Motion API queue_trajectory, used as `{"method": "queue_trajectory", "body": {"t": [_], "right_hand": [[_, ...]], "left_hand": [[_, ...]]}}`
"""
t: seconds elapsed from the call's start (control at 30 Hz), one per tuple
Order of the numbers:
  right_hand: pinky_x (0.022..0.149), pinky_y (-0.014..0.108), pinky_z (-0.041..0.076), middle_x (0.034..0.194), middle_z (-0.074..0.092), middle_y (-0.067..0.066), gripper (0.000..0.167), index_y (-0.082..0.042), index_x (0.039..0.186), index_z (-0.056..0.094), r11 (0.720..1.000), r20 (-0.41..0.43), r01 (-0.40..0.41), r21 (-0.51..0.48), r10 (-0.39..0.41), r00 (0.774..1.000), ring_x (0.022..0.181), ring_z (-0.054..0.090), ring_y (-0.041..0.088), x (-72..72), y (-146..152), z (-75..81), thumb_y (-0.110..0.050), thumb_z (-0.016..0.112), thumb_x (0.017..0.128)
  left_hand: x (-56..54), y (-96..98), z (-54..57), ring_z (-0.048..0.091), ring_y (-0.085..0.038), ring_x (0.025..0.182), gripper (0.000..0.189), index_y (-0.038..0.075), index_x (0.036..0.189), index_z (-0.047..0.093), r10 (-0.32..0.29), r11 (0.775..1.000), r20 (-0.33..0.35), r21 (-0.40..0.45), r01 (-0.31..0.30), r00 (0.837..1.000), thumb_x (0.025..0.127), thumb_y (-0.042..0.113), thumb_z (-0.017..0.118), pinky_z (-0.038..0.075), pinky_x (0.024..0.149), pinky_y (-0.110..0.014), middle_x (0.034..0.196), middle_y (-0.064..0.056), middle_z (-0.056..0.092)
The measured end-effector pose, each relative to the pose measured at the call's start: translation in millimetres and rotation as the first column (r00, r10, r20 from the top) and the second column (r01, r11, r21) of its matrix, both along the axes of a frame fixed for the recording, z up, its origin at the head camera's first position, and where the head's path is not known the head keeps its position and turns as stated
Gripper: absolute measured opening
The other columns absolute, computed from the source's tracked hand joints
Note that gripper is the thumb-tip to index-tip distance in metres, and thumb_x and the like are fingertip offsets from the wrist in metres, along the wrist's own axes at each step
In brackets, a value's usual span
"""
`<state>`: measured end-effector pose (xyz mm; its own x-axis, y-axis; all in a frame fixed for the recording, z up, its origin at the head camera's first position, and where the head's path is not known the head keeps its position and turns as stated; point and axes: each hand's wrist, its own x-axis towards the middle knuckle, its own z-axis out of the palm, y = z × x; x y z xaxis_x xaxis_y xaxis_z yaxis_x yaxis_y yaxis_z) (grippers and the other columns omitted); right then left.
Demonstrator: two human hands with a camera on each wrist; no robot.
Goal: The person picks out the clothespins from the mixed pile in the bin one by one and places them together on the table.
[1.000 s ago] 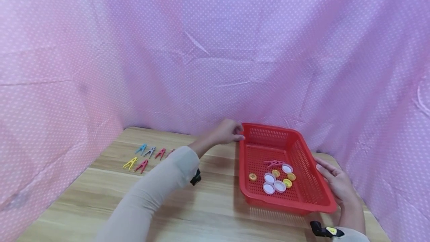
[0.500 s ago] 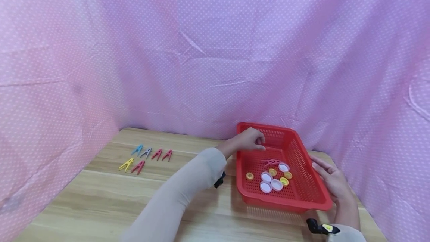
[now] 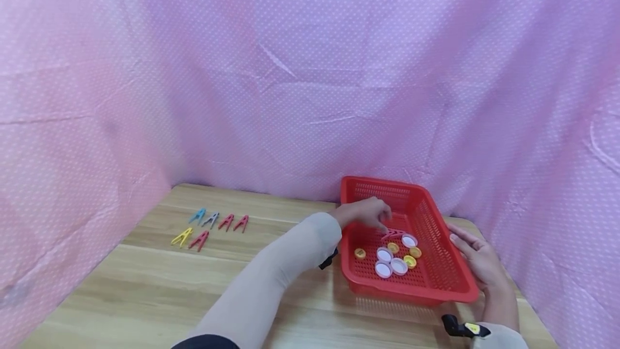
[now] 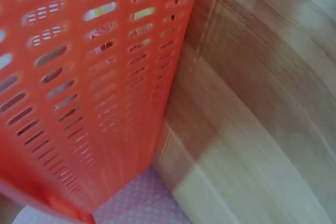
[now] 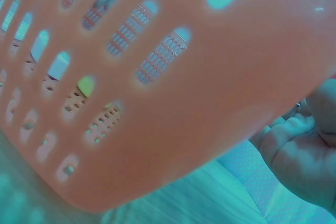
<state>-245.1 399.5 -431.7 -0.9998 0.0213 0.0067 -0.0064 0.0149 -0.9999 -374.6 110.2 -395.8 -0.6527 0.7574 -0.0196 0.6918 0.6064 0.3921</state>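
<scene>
My left hand [image 3: 373,213] reaches over the left rim into a red plastic basket [image 3: 345,230], fingers bent down and thumb right at pink clothespins [image 3: 394,234] on its floor. No object shows between the thumb and fingers. My right hand [image 3: 484,263] holds the basket's right side, with the thumb at the rim and the fingers along the outer wall. Beside the clothespins lie several white round caps [image 3: 399,266] and several yellow caps [image 3: 409,262]. In the left wrist view the basket's slotted wall [image 4: 105,87] hides the left hand; the right wrist view shows part of the right hand [image 5: 302,150].
Left of the basket, clothespins stand in two rows on the wooden table [image 3: 160,284]: blue [image 3: 197,216], grey [image 3: 210,220], yellow [image 3: 182,237] and several red ones [image 3: 199,241]. A pink dotted curtain [image 3: 300,96] hangs behind and at both sides.
My left hand has moved right from outside the basket, over its left rim, and down to the pink clothespins inside. My right hand has stayed at the basket's right side.
</scene>
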Motion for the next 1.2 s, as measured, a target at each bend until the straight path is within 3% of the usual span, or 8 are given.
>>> {"method": "queue_trajectory", "body": {"t": [0.27,0.53,0.7,0.83,1.2], "right_hand": [[0.072,0.035,0.062,0.104,0.075,-0.011,0.042,-0.028,0.145,0.060,1.000,0.007,-0.007,-0.009,0.007,1.000,0.087,0.075,0.016,0.3,-2.0,0.8,-0.026,0.062,0.104],[0.071,0.034,0.061,0.102,0.075,-0.010,0.039,-0.029,0.143,0.062,1.000,-0.010,-0.003,-0.012,0.003,1.000,0.086,0.074,0.015,0.4,-0.1,2.0,-0.025,0.062,0.104],[0.072,0.033,0.061,0.103,0.075,-0.012,0.040,-0.030,0.143,0.062,1.000,-0.007,0.005,-0.012,-0.005,1.000,0.086,0.074,0.014,-0.4,0.5,1.6,-0.025,0.063,0.103],[0.072,0.034,0.061,0.102,0.075,-0.012,0.039,-0.030,0.142,0.063,1.000,-0.004,0.006,-0.010,-0.006,1.000,0.086,0.074,0.014,-0.8,1.0,-0.1,-0.025,0.063,0.103],[0.072,0.035,0.061,0.103,0.075,-0.012,0.040,-0.031,0.143,0.062,1.000,0.011,0.001,-0.009,-0.001,1.000,0.087,0.074,0.014,-1.2,1.7,-0.4,-0.026,0.062,0.103]], "left_hand": [[-6.8,14.8,-20.2,0.061,-0.006,0.100,0.046,0.025,0.134,0.066,0.044,0.992,0.056,-0.124,-0.037,0.997,0.091,0.033,0.080,0.052,0.084,-0.021,0.112,0.006,0.066],[-9.1,14.4,-15.0,0.052,-0.010,0.131,0.063,0.038,0.143,0.059,0.039,0.981,0.218,-0.195,0.004,0.975,0.085,0.035,0.084,0.047,0.107,-0.034,0.134,0.012,0.061],[-6.7,15.2,-16.2,0.046,-0.009,0.138,0.060,0.043,0.142,0.059,0.030,0.969,0.197,-0.245,0.020,0.980,0.087,0.037,0.082,0.045,0.110,-0.035,0.141,0.015,0.056],[-3.7,15.6,-17.4,0.049,-0.008,0.133,0.052,0.042,0.138,0.063,0.024,0.965,0.157,-0.261,0.018,0.987,0.089,0.036,0.080,0.045,0.108,-0.034,0.138,0.014,0.058],[0.6,15.5,-18.0,0.058,-0.004,0.095,0.021,0.032,0.107,0.073,0.009,0.981,0.111,-0.196,0.013,0.994,0.088,0.027,0.082,0.050,0.085,-0.021,0.098,0.013,0.063]]}}
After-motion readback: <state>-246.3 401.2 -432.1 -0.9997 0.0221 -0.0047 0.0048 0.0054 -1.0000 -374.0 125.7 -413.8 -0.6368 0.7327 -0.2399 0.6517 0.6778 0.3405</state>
